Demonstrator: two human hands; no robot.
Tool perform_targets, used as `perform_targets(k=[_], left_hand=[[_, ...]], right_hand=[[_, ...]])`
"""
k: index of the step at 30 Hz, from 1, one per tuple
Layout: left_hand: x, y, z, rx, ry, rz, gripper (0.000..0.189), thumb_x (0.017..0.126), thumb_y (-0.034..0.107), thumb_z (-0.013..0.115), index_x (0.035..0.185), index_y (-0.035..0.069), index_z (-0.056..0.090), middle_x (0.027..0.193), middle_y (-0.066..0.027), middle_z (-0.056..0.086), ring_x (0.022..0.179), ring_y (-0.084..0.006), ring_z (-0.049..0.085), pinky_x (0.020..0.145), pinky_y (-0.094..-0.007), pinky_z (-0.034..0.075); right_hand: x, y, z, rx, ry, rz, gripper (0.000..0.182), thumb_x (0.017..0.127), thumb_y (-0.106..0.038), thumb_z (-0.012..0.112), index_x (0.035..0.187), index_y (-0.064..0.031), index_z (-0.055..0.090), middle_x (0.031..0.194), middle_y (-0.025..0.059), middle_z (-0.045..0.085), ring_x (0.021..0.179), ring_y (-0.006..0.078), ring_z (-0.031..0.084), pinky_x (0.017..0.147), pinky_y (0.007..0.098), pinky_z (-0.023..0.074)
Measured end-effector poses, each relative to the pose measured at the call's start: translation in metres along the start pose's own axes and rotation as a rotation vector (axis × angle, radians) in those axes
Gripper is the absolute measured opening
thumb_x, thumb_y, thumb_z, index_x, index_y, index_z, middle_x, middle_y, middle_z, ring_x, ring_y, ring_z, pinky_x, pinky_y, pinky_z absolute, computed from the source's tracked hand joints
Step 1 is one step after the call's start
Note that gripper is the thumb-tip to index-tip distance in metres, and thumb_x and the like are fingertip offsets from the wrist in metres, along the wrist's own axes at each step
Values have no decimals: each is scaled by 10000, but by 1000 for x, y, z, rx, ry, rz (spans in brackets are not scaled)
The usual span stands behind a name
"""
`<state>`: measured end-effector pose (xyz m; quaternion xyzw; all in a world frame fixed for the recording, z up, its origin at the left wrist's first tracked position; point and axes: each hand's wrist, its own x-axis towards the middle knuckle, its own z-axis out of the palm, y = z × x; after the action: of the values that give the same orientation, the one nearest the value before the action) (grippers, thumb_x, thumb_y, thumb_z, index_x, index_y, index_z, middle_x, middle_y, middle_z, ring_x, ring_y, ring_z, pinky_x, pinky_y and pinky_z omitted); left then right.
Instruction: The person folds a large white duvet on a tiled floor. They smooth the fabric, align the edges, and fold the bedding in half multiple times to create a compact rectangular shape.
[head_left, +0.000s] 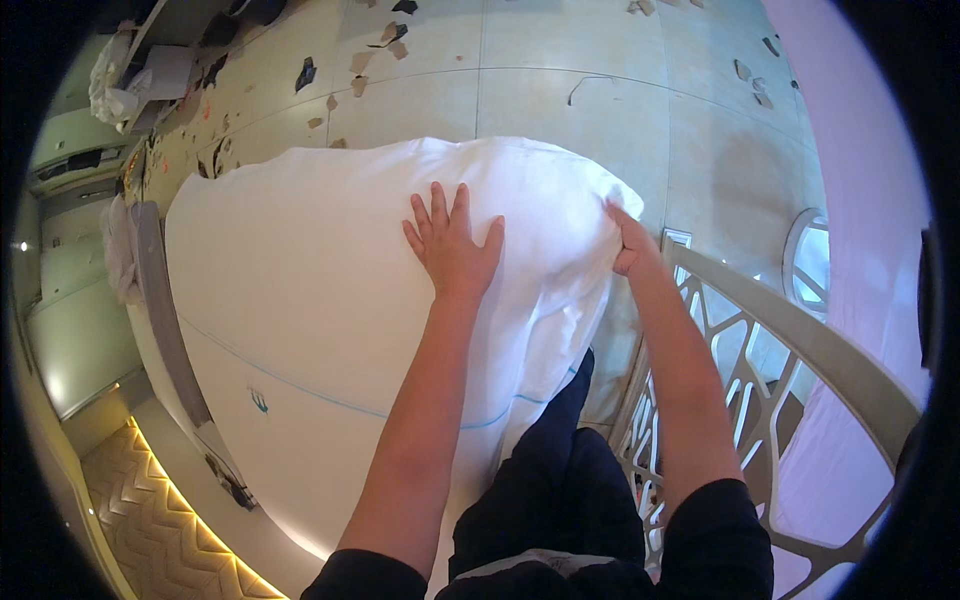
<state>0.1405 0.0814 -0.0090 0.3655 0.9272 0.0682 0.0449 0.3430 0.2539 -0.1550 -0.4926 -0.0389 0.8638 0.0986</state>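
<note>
A large white cloth with a thin blue line and a small blue mark lies over a broad surface before me, its right side hanging in folds. My left hand rests palm down on the cloth's upper middle with the fingers spread. At the far right corner, my right hand grips the bunched edge of the cloth, its fingertips partly hidden by the fabric. What supports the cloth is covered.
Scraps of brown and black material litter the tiled floor. A metal lattice railing runs along my right, beside a pinkish hanging sheet. A grey padded edge borders the cloth at left; lit herringbone panelling lies lower left.
</note>
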Motion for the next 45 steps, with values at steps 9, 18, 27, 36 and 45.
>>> perform_targets(k=[9, 18, 27, 36, 45], left_hand=[[14, -1, 8, -99, -54, 74, 649, 779, 433, 671, 1321, 111, 518, 1463, -140, 372, 1406, -358, 210, 1130, -556, 63], [21, -2, 15, -147, -89, 71, 674, 772, 432, 681, 1339, 118, 496, 1467, -138, 354, 1425, -356, 143, 1128, -566, 15], [56, 22, -2, 30, -282, 75, 877, 677, 671, 663, 1192, -33, 564, 1269, -241, 514, 1303, -355, 385, 1127, -498, 182], [105, 78, 20, 171, -856, -10, 1078, 586, 788, 635, 1219, -79, 533, 1171, -241, 582, 1146, -330, 529, 1064, -443, 290], [66, 68, 98, 99, -696, -13, 383, 809, 341, 599, 1016, 21, 634, 991, -171, 641, 968, -330, 605, 895, -448, 444]], right_hand=[[-7, 1, 6, 250, -10, -266, 503, 893, -264, 643, 1303, -18, 486, 1229, 148, 582, 1129, 320, 556, 995, 462, 447], [-31, -75, 15, 135, -80, -70, 537, 910, -377, 597, 1311, -33, 493, 1245, 159, 587, 1147, 329, 562, 996, 505, 441], [34, -145, 23, 8, 287, -111, 461, 948, -351, 555, 1280, -38, 490, 1237, 170, 583, 1135, 349, 567, 988, 526, 451], [112, -133, 40, -11, 425, -12, 411, 937, -268, 587, 1249, -13, 503, 1180, 177, 606, 1065, 346, 606, 924, 513, 501], [126, -135, 66, -172, 453, 130, 429, 906, -266, 645, 1224, -5, 523, 1122, 148, 628, 1002, 289, 629, 873, 452, 534]])
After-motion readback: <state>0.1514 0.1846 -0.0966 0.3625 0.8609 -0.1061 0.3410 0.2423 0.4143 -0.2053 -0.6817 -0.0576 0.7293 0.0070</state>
